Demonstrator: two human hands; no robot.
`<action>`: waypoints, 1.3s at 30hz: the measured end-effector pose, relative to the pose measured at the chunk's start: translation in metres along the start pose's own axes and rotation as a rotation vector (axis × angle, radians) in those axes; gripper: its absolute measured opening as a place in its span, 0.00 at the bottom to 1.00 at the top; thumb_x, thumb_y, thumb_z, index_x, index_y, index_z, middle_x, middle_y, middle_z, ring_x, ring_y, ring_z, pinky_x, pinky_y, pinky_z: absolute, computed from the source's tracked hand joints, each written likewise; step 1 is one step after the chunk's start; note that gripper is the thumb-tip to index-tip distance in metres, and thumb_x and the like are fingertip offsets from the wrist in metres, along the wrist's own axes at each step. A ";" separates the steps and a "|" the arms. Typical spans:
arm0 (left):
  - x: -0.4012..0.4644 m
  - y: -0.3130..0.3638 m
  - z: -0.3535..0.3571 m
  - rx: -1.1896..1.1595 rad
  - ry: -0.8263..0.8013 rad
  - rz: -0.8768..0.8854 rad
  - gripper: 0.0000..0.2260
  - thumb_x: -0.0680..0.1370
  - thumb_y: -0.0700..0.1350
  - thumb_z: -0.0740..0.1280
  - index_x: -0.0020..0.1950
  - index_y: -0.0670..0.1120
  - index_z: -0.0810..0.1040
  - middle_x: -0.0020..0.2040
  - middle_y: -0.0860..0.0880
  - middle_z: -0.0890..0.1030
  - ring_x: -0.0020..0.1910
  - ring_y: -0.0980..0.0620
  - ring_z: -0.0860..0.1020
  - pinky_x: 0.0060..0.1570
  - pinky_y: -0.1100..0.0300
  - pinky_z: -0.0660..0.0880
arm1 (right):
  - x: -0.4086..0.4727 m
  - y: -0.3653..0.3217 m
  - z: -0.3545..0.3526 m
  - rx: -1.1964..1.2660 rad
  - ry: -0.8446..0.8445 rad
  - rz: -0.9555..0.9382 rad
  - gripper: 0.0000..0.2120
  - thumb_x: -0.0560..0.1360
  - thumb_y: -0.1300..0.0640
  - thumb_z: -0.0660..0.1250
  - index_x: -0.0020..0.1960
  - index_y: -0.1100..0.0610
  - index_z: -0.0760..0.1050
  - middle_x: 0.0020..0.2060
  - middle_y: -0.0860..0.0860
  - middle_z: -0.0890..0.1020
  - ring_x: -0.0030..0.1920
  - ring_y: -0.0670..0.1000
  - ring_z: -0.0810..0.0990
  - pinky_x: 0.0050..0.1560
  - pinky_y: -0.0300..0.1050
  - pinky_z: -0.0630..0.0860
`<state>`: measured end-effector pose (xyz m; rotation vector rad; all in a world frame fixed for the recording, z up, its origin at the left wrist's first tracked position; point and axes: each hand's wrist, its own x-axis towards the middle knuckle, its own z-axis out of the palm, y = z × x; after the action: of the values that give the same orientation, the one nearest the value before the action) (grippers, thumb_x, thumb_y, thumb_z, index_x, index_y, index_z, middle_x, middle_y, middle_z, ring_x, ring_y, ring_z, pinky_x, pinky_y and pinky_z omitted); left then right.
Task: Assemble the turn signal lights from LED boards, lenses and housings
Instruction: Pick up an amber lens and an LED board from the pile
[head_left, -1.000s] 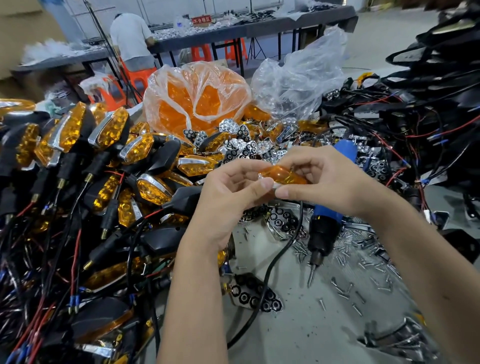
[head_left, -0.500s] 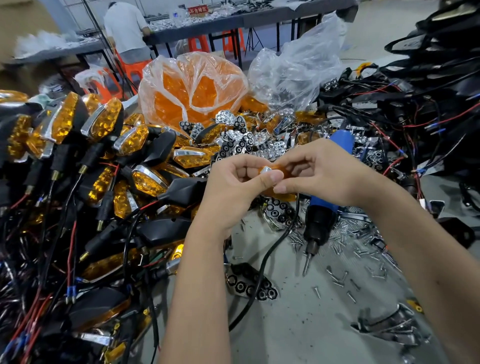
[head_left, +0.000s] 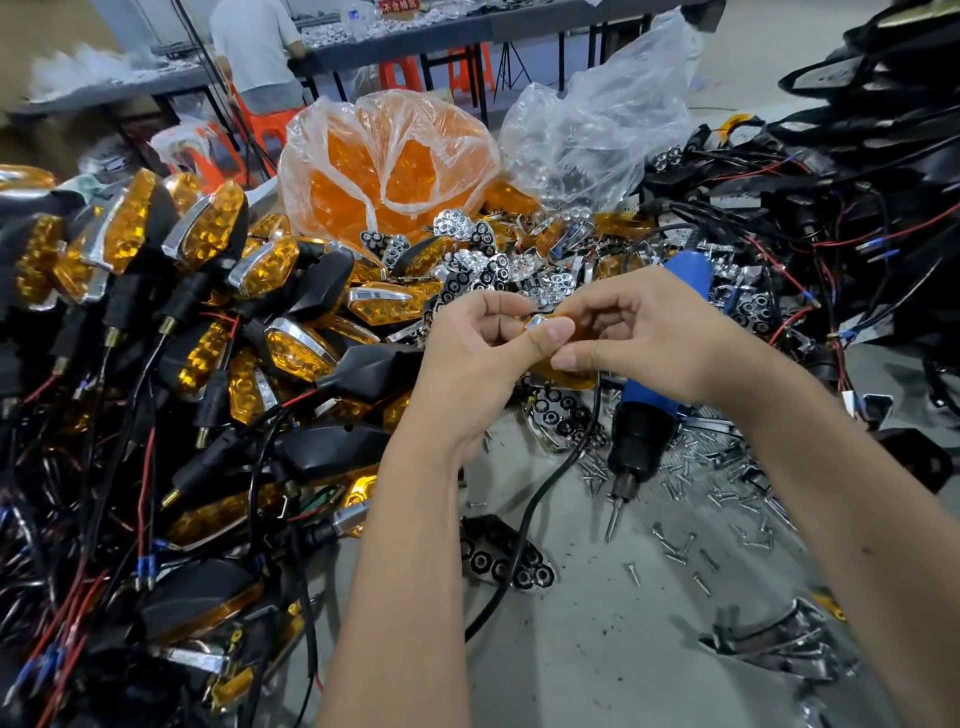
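Both hands meet above the middle of the table on one amber lens (head_left: 571, 376) with a chrome trim piece at its upper end. My left hand (head_left: 480, 358) pinches its left end between thumb and curled fingers. My right hand (head_left: 639, 332) grips its right side, thumb underneath; the fingers hide most of the lens. A heap of assembled turn signals (head_left: 208, 332), amber lenses in black housings with wires, fills the left. Loose chrome reflectors (head_left: 488, 265) lie behind my hands.
A blue electric screwdriver (head_left: 649, 410) lies tip-down right of centre, its black cord (head_left: 524, 525) running toward me. Several screws (head_left: 691, 519) scatter on the grey table (head_left: 597, 649). A bag of amber lenses (head_left: 389, 171), a clear bag (head_left: 597, 119), black wired housings (head_left: 857, 218) at right. A person (head_left: 254, 47) stands at a far table.
The hands have closed tighter over the amber lens and turned it; less of it shows than a second ago. The camera has tipped slightly, shifting the scene up.
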<state>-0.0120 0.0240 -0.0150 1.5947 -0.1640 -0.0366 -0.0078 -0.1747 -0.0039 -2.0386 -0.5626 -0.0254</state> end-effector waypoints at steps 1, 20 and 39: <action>-0.001 0.000 0.000 0.001 0.002 -0.005 0.21 0.67 0.50 0.81 0.55 0.43 0.80 0.42 0.42 0.81 0.43 0.45 0.82 0.60 0.35 0.79 | 0.000 0.000 0.000 -0.015 -0.003 0.008 0.10 0.73 0.53 0.79 0.51 0.56 0.86 0.43 0.55 0.86 0.46 0.59 0.84 0.52 0.62 0.82; -0.001 0.006 -0.006 -0.100 0.287 0.069 0.17 0.86 0.53 0.62 0.47 0.43 0.82 0.41 0.46 0.85 0.38 0.51 0.81 0.42 0.55 0.83 | -0.003 -0.023 -0.006 0.158 -0.514 0.121 0.08 0.76 0.51 0.77 0.48 0.55 0.86 0.34 0.54 0.84 0.34 0.51 0.83 0.35 0.42 0.81; -0.001 -0.011 0.013 0.942 0.313 0.290 0.05 0.78 0.40 0.72 0.52 0.49 0.84 0.59 0.55 0.76 0.61 0.55 0.66 0.56 0.70 0.55 | 0.018 -0.004 0.027 -0.914 -0.035 0.172 0.35 0.83 0.51 0.66 0.84 0.45 0.51 0.85 0.50 0.51 0.83 0.55 0.50 0.76 0.62 0.65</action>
<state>-0.0135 0.0118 -0.0262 2.4641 -0.1759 0.5911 0.0011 -0.1440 -0.0100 -2.9750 -0.4265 -0.1707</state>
